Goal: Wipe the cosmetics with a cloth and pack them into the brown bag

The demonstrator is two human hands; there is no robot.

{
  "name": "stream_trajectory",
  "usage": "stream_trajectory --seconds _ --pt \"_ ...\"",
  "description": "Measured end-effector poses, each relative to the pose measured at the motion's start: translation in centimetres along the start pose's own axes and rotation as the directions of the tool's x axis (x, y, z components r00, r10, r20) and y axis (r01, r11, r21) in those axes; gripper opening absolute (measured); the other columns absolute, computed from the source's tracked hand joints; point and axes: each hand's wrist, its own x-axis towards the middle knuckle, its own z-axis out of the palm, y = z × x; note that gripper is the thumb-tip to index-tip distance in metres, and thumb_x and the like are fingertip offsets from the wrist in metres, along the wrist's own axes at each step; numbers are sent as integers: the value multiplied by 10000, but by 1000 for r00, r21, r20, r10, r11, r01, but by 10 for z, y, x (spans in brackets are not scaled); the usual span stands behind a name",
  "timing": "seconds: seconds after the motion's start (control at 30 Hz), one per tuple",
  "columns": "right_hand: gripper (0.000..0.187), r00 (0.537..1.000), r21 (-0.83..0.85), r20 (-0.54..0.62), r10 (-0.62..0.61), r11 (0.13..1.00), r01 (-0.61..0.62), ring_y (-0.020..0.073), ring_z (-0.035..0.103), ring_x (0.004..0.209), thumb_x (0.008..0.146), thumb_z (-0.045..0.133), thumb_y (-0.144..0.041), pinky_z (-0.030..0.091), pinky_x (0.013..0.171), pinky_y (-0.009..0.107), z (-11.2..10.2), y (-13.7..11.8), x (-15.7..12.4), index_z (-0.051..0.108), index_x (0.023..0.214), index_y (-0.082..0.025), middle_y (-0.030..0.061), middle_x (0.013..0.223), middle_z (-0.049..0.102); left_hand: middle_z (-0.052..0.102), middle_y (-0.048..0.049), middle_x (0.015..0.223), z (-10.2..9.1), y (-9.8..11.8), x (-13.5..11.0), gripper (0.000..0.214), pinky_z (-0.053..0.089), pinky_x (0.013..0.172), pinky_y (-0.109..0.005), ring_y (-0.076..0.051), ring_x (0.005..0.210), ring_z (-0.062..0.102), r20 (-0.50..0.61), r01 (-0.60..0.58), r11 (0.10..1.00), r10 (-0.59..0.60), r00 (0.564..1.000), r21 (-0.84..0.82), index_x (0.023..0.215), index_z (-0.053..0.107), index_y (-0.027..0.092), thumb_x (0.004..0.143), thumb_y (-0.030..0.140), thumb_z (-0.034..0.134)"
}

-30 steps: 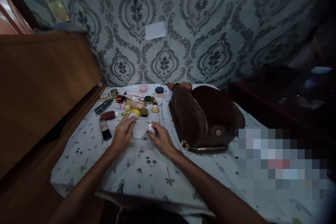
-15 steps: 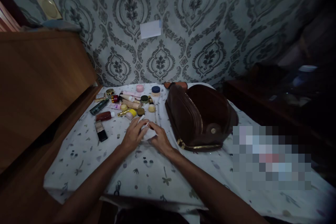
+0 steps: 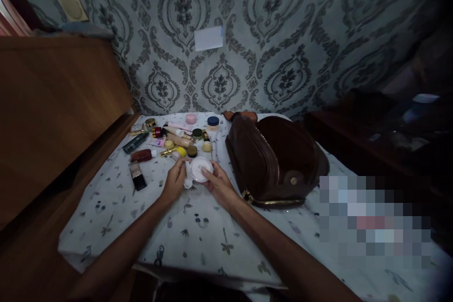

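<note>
My right hand [image 3: 220,181] grips a round white, shallow container [image 3: 201,170] by its right edge, with the thumb lying on its flat face. Whether it is a compact or a jar's lid I cannot make out. My left hand [image 3: 174,180] is closed on a crumpled white tissue [image 3: 188,177] against the container's left side. Just behind the hands, several cosmetics lie in a loose group, among them a yellow-capped tube [image 3: 179,152] and a small jar with a dull gold lid [image 3: 192,151]. Right of my right hand stands an open brown leather bag [image 3: 247,165].
A brush-like item with a black end [image 3: 137,177] and a red-brown bottle [image 3: 141,155] lie at the left. A blue-lidded jar [image 3: 213,123] stands near the wall. A wooden cabinet [image 3: 63,118] borders the left side; the patterned cloth [image 3: 141,240] covers the table.
The round white container has come into view between my hands, its flat face turned up. My left hand has shifted slightly left with the tissue. The view has moved a little.
</note>
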Motion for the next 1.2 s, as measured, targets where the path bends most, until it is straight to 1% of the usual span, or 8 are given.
stream_trajectory --seconds 0.2,0.33,0.47,0.63,0.77,0.93,1.1,1.2 --pt "333 994 182 -14 110 978 -106 182 656 806 703 793 -429 550 651 293 0 -1 1 635 918 -230 28 945 713 640 -102 1228 1 -1 -7 354 481 959 -367 -225 1099 611 101 -189 970 175 979 152 1266 518 172 927 261 462" --pt "483 987 87 44 156 983 -159 153 618 720 665 814 -473 477 536 221 5 -5 -7 638 1043 -228 15 875 694 600 -115 1320 -2 -1 -12 443 447 1043 -382 -228 1223 568 154 -337 913 308 939 231 1343 458 180 901 192 481" --pt "512 992 42 -28 125 991 -124 120 580 647 632 831 -402 386 465 175 13 -9 -15 607 1065 -245 -25 812 669 616 -103 1305 -5 2 -13 423 463 1035 -365 -211 1211 580 176 -413 867 376 910 280 1345 466 191 923 176 446" --pt "269 971 220 -42 236 950 -222 153 606 625 710 745 -412 433 494 221 12 -20 -13 640 858 -214 15 729 686 656 -90 1189 -14 1 -7 374 486 987 -401 -229 1122 605 138 -315 814 284 949 488 1261 564 201 912 172 432" --pt "326 959 301 -7 284 915 -269 191 662 713 842 571 -501 497 568 272 9 -24 -11 679 899 -198 56 772 714 583 -123 1281 -19 3 -4 323 410 1046 -496 -288 1220 512 87 -254 754 255 963 605 1212 610 208 938 323 483" --pt "315 978 172 43 203 963 -208 170 649 714 846 550 -524 518 639 274 16 -17 -15 667 874 -233 0 772 707 454 -168 1409 -6 11 -9 722 372 1086 -480 -312 1315 433 212 -453 778 401 891 435 1482 297 207 899 573 514" --pt "553 953 17 145 266 962 -271 183 659 733 813 503 -713 507 641 274 18 -6 -17 696 892 -201 29 772 713 541 -148 1208 5 9 -14 717 475 915 -433 -299 1087 551 229 -474 723 417 880 502 1429 377 212 871 649 489" --pt "659 957 -82 108 270 962 -262 174 637 692 784 453 -800 477 587 269 15 3 -16 703 941 -211 19 737 692 530 -153 1221 4 9 -15 700 455 941 -450 -309 1109 531 240 -518 693 464 853 501 1407 415 214 864 646 504"
